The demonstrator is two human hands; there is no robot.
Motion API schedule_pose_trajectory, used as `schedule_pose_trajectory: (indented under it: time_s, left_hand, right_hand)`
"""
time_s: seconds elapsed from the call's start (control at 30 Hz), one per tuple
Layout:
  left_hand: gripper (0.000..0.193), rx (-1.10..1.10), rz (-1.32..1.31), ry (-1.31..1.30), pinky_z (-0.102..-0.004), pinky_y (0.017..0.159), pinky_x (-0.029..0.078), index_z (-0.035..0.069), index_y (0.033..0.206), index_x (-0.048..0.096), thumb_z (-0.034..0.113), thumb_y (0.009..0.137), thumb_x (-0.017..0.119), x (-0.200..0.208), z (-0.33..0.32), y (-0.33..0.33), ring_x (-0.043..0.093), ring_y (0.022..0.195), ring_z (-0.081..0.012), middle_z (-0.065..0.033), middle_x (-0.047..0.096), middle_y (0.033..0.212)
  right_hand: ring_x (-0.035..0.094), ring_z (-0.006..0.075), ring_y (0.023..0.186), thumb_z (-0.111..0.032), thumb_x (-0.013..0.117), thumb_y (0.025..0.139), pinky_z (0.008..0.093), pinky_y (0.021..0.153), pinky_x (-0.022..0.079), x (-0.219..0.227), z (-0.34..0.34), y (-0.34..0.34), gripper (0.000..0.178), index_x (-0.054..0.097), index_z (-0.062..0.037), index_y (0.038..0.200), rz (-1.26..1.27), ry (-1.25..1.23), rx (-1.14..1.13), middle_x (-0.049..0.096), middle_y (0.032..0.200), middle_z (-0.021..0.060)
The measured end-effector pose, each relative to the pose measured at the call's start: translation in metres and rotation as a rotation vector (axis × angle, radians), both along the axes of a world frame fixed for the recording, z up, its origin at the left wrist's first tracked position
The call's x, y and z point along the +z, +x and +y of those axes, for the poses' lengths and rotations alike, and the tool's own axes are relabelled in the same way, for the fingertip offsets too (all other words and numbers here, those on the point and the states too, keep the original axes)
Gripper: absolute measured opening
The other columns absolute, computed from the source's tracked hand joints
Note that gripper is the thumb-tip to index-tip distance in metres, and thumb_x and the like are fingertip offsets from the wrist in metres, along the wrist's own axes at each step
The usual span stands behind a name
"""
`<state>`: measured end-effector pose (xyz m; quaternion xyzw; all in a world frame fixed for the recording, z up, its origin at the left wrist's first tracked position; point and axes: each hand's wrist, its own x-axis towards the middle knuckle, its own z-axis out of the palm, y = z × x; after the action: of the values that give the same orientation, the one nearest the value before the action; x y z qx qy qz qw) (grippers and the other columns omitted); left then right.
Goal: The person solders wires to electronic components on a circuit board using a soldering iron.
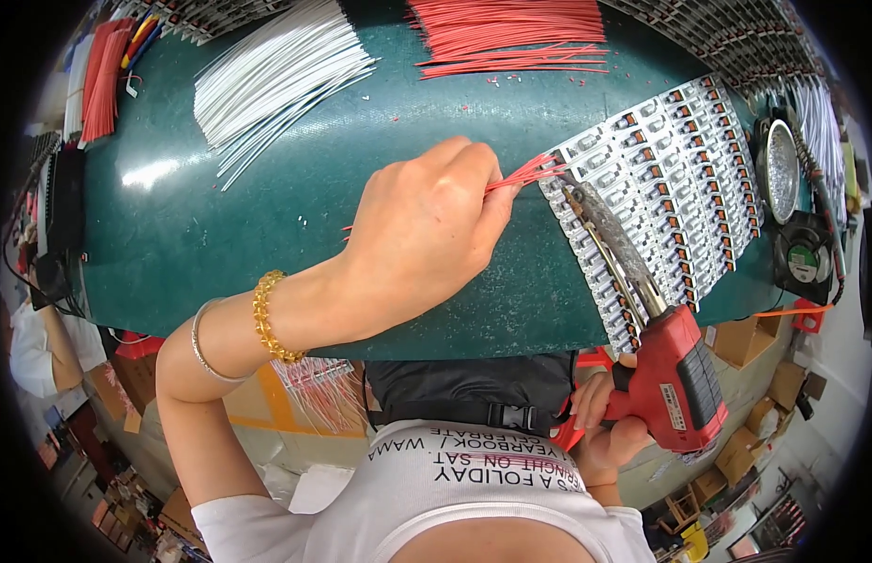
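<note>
The left hand is closed around a small bunch of red wires; the fingers pinch the bunch so that the wire ends stick out to the right of the fist. These ends reach the upper left edge of the panel of small circuit boards, which lies on the green mat, and they seem to touch the first row of boards there. On the left wrist there are a bracelet of yellow beads and a thin silver bangle.

The right hand is below the panel, off the near edge of the mat, and its fingers are wrapped tightly around the handle of a red soldering gun. The long metal tip of the gun goes up and to the left across the panel and ends close to the red wire ends.

Above and left of the panel, far from it on the mat, lies a fan of white wires. Directly above the panel, at the far edge of the mat, lies a pile of more red wires. Just right of the panel stands a round metal tin, and below this tin there is a small black fan.
</note>
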<state>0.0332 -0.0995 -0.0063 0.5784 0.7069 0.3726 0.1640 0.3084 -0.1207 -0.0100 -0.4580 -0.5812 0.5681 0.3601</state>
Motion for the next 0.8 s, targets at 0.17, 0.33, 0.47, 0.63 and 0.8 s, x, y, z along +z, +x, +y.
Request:
schedule_pose_trajectory:
  time_s: [0.17,0.33,0.47,0.63,0.8]
  left_hand:
    - [0.015,-0.007,0.021,0.028,-0.0357,0.048,0.040,-0.002,0.074,0.057,0.005,0.083,0.067,-0.001,0.000,0.001,0.052,0.052,-0.0268,-0.0134,0.055,0.067]
    - [0.010,-0.002,0.121,0.039,-0.0342,0.049,0.041,-0.001,0.078,0.062,0.006,0.083,0.067,0.005,0.001,-0.003,0.053,0.051,-0.0231,-0.0126,0.057,0.065]
    - [0.012,0.069,0.031,0.169,-0.0376,0.049,0.044,0.001,0.076,0.061,0.010,0.082,0.067,0.022,-0.003,-0.013,0.058,0.054,-0.0305,-0.0137,0.058,0.064]
    - [0.013,-0.016,-0.190,-0.072,-0.0252,0.053,0.037,-0.003,0.079,0.061,0.007,0.084,0.068,0.018,-0.008,0.005,0.046,0.058,-0.0104,-0.0058,0.053,0.067]
    - [0.014,0.019,-0.170,-0.054,-0.0276,0.052,0.038,-0.003,0.078,0.061,0.007,0.084,0.068,0.010,-0.005,0.012,0.047,0.056,-0.0128,-0.0083,0.055,0.068]
  right_hand:
    - [0.041,0.0085,0.039,-0.075,0.052,0.077,0.0229,0.045,0.038,0.012,-0.001,-0.018,0.094,0.042,0.0035,0.127,0.020,-0.060,-0.017,0.039,0.050,-0.0045]
    - [0.040,0.0080,0.039,-0.077,0.049,0.077,0.0228,0.046,0.039,0.006,-0.002,-0.008,0.096,0.041,0.0039,0.128,0.042,-0.030,-0.023,0.038,0.050,-0.0054]
    - [0.040,0.0075,0.039,-0.077,0.048,0.078,0.0224,0.044,0.038,0.012,-0.001,-0.003,0.096,0.039,0.0040,0.129,0.095,-0.075,-0.066,0.038,0.050,-0.0055]
    - [0.040,0.0075,0.039,-0.078,0.048,0.077,0.0218,0.042,0.037,0.007,0.000,0.004,0.097,0.038,0.0041,0.129,0.142,-0.095,-0.056,0.039,0.050,-0.0053]
    - [0.041,0.0082,0.039,-0.080,0.049,0.073,0.0226,0.043,0.038,0.007,-0.001,0.009,0.101,0.039,0.0043,0.128,0.108,-0.102,-0.004,0.040,0.049,-0.0048]
